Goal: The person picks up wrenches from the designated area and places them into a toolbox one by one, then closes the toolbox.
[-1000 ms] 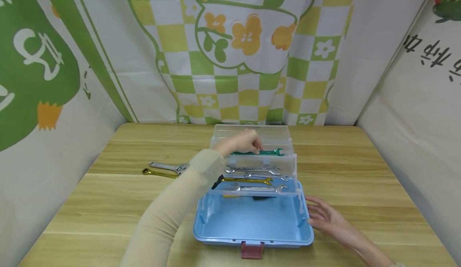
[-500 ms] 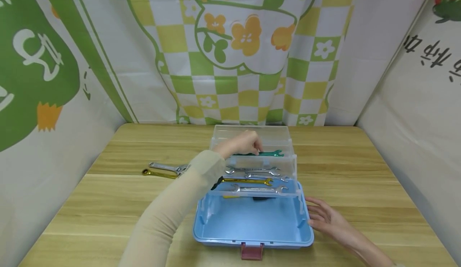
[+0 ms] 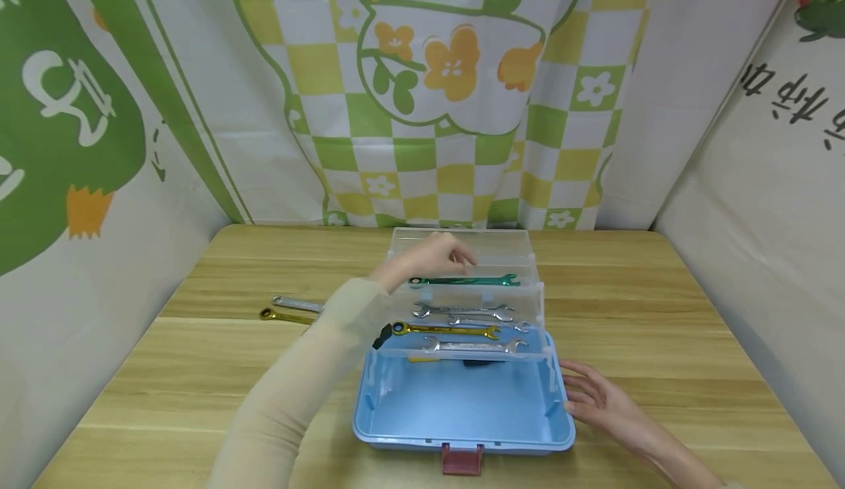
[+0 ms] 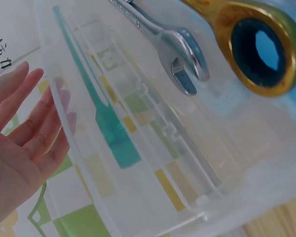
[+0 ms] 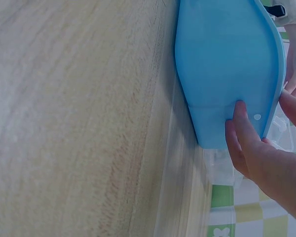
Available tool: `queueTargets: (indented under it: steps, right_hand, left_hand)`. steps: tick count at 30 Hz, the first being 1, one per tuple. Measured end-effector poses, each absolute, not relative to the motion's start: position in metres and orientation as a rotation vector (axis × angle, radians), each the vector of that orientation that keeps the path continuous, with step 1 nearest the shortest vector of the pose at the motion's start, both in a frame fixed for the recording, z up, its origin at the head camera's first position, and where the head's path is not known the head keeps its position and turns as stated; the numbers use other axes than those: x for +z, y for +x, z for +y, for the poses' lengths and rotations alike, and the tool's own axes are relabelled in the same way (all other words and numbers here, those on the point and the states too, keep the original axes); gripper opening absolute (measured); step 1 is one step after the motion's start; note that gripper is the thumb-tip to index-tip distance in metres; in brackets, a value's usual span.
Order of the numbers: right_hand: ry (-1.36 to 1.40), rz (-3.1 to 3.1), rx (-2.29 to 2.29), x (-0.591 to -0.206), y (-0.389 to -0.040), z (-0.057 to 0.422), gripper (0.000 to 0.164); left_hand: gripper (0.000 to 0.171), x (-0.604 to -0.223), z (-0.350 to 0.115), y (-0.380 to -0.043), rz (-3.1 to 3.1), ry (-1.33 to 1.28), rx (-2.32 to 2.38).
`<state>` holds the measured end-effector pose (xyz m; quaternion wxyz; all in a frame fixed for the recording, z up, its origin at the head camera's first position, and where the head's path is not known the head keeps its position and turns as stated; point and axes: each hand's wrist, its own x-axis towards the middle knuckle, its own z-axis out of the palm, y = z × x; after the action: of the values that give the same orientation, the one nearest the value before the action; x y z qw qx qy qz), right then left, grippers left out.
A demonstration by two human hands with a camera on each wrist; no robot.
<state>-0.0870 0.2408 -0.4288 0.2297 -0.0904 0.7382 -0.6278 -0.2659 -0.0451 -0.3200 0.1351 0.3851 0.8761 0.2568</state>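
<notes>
Just above the rear clear tray [image 3: 485, 269] of the blue toolbox [image 3: 462, 405], my left hand [image 3: 437, 254] holds nothing. A green ratchet wrench [image 3: 465, 281] lies in that tray below it. Seen through clear plastic in the left wrist view, the green wrench [image 4: 116, 133] is apart from my extended fingers [image 4: 34, 123]. The lower clear tray carries a gold ratchet wrench [image 3: 449, 330] and several silver wrenches [image 3: 472, 346]. My right hand [image 3: 607, 405] rests against the toolbox's right side; its fingertips [image 5: 240, 108] touch the outer wall and the thumb is at the rim.
Left of the toolbox, a silver wrench [image 3: 295, 303] and another gold wrench [image 3: 285, 316] lie on the wooden table [image 3: 178, 401], partly behind my left sleeve. A black item [image 3: 381, 337] shows at the lower tray's left end. The maroon latch [image 3: 461, 460] hangs at the front.
My left hand has let go of the green wrench and moved slightly up and left. The wrench stays in the rear tray. The right hand has not moved.
</notes>
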Motion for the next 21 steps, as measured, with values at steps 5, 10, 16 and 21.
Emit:
queueTargets:
  steps: [5,10,16,21]
  right_hand:
    - [-0.227,2.038,-1.725,-0.429,-0.087,0.24,0.067]
    - [-0.235,2.037,-1.725,-0.429,-0.087,0.24,0.066]
    - [-0.264,2.026,-1.737,-0.43,-0.086,0.241,0.065]
    - [-0.268,2.016,-1.745,-0.43,-0.086,0.241,0.065]
  left_hand:
    - [0.024,-0.317,-0.058,-0.263,2.576,1.15,0.779]
    - [0.026,-0.312,-0.071,-0.258,2.585,1.168,0.849]
    - [0.026,-0.309,-0.087,-0.251,2.605,1.2,0.928]
    - [0.024,-0.308,-0.101,-0.244,2.66,1.157,0.984]
